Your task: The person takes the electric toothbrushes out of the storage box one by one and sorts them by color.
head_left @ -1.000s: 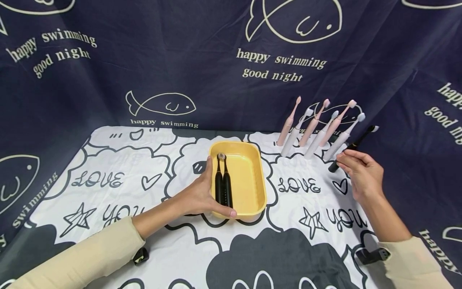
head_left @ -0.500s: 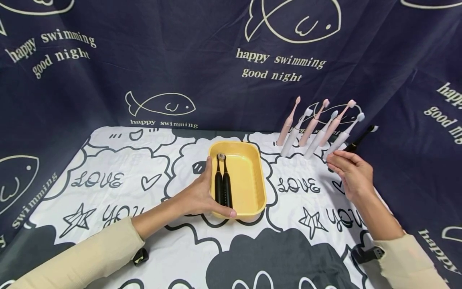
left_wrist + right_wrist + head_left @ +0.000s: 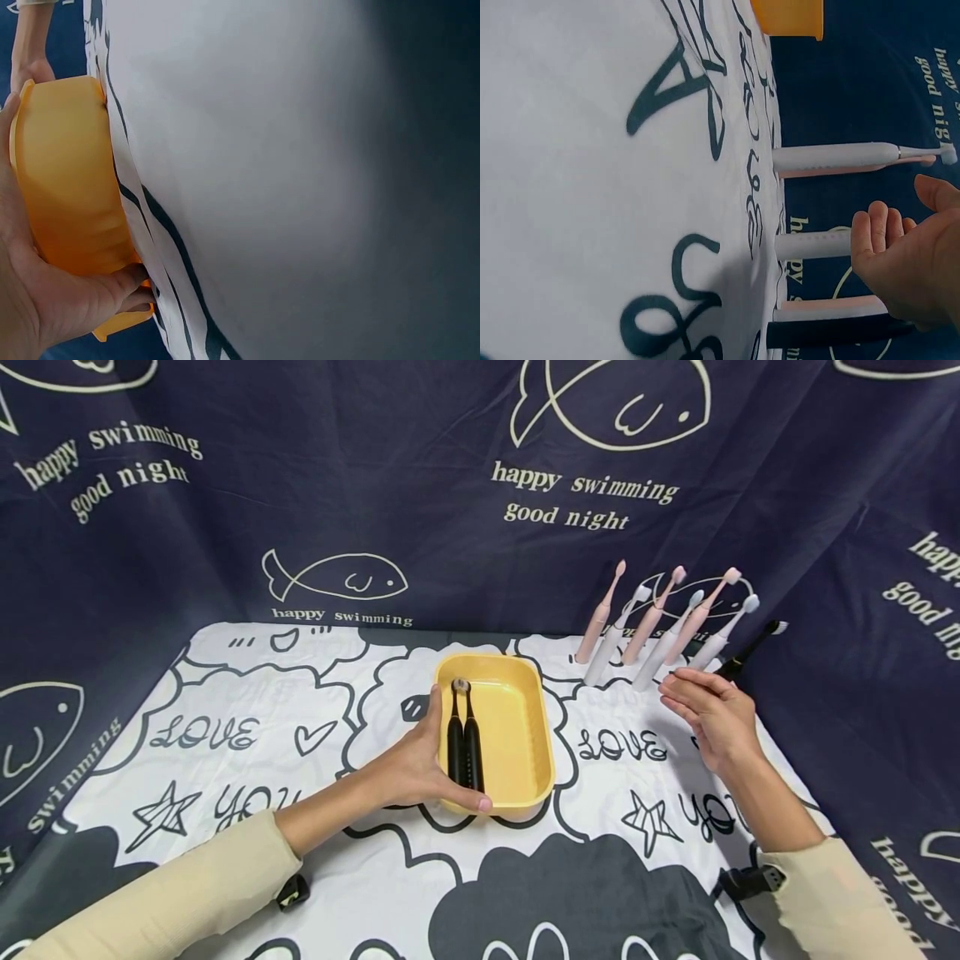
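Observation:
My left hand (image 3: 412, 768) grips the left side of a yellow tray (image 3: 546, 735), its thumb along the near rim. Two black electric toothbrushes (image 3: 463, 743) lie side by side at the tray's left. At the right, my right hand (image 3: 712, 718) hovers with loosely bent fingers and holds nothing. It is in front of the upright white electric toothbrushes (image 3: 603, 656) and pink electric toothbrushes (image 3: 592, 635), partly hiding the rightmost white one. Another black electric toothbrush (image 3: 840, 331) stands upright behind my hand, its lower part hidden in the head view.
A white cloth with dark drawings (image 3: 300, 735) covers the table. Behind and at the sides hangs a dark blue fish-print curtain (image 3: 420, 485). The standing toothbrushes form a close group at the back right, near the curtain.
My right hand has let go of the black toothbrush at the right and moved left, in front of the rightmost white one. My left hand and the tray have stayed in place.

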Demonstrator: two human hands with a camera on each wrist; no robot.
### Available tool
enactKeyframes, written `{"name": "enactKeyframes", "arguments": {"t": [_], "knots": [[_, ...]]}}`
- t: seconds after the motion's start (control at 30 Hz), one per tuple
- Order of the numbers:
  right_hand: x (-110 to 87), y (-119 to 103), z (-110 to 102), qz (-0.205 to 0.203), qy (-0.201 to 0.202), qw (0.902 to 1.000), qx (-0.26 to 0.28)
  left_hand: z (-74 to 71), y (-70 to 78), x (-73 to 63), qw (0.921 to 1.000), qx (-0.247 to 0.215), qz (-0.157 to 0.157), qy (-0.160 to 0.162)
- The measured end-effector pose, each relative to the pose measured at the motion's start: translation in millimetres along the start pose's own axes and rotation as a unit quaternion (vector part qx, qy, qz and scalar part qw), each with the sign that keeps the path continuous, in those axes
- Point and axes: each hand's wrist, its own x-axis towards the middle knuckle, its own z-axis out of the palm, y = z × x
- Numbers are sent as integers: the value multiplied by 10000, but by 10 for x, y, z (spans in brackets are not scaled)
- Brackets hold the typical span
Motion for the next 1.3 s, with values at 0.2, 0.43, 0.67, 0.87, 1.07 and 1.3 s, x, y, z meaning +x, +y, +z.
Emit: {"name": "enactKeyframes", "arguments": {"t": [0.2,0.43,0.67,0.87,1.07,1.3], "knots": [[4,23,67,169,-71,9998,-7,1,4,-7,9998,64,-181,-48],[-7,67,156,221,-223,9990,-321,3,3,-1,9998,42,-200,-50],[-5,117,256,236,-392,9979,-459,3,2,-5,9999,26,-106,-38],[-9,150,356,345,-503,9960,-651,3,3,-6,9998,81,-197,-49],[-16,205,484,399,-598,9921,-1032,5,-20,5,9997,78,-219,-26],[-9,277,633,513,-604,9882,-1307,7,-23,8,9997,95,-220,-13]]}}
